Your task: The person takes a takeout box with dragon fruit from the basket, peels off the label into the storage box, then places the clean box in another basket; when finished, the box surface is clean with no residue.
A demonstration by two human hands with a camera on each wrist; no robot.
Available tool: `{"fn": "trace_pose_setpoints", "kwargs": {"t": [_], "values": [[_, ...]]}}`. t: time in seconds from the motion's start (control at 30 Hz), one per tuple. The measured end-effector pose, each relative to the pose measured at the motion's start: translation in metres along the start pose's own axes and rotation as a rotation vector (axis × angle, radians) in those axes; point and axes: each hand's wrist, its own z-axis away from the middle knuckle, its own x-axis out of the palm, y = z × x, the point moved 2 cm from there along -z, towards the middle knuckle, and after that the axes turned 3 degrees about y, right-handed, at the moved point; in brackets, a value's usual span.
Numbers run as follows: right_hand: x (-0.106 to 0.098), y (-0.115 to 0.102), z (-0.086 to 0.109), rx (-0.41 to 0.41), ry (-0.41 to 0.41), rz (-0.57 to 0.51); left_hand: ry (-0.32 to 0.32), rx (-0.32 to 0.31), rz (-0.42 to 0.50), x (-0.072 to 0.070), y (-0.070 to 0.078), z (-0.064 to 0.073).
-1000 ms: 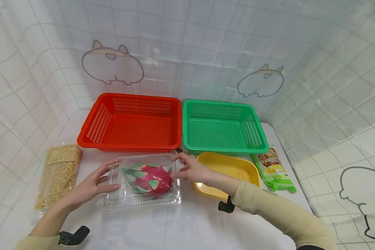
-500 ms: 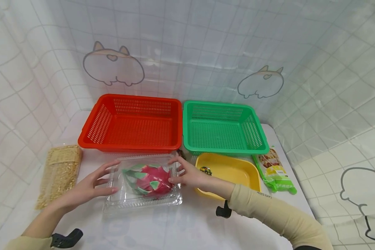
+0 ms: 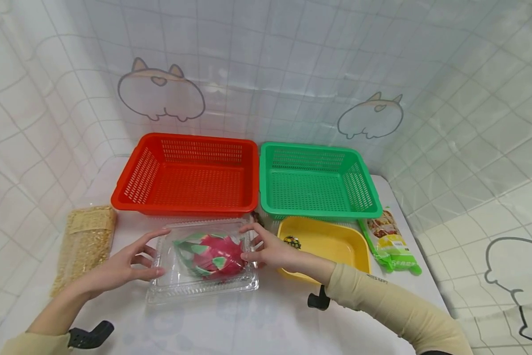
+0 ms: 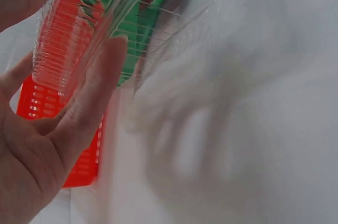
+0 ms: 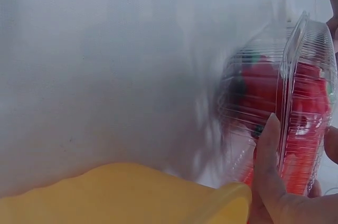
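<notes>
A clear plastic clamshell box (image 3: 168,291) lies on the table in front of the red basket, its lid down. Inside it shows a pink dragon fruit (image 3: 219,256) with green scales. My left hand (image 3: 119,266) holds the box's left end, thumb and fingers spread around it. In the left wrist view the thumb (image 4: 92,89) lies along the ribbed wall by the rim. At the opposite end, my right hand (image 3: 270,249) grips the right edge with thumb and curled fingers. The right wrist view shows its thumb (image 5: 268,155) against the box's side.
A red basket (image 3: 121,199) and a green basket (image 3: 319,213) stand side by side at the back. A yellow tray (image 3: 359,241) with a small patterned item (image 3: 291,241) sits under my right forearm. A bag of grain (image 3: 84,246) lies left, a green packet (image 3: 392,241) right.
My right fingers have drawn in onto the box's right edge, and the small item in the yellow tray has come into sight. My left hand has shifted slightly left; the box has barely moved.
</notes>
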Motion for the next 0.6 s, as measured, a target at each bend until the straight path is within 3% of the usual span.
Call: {"fn": "trace_pose_setpoints", "kwargs": {"t": [0.1,0.33,0.6], "values": [[-0.001,0.0,0.001,-0.004,0.001,-0.005,-0.018,0.017,0.013,-0.001,-0.001,-0.001],[0.0,0.001,0.002,-0.008,0.016,-0.018,0.014,-0.028,0.02,0.002,-0.006,-0.003],[0.004,0.001,0.005,-0.006,0.029,-0.06,0.051,0.021,0.067,0.004,-0.012,0.0]]}}
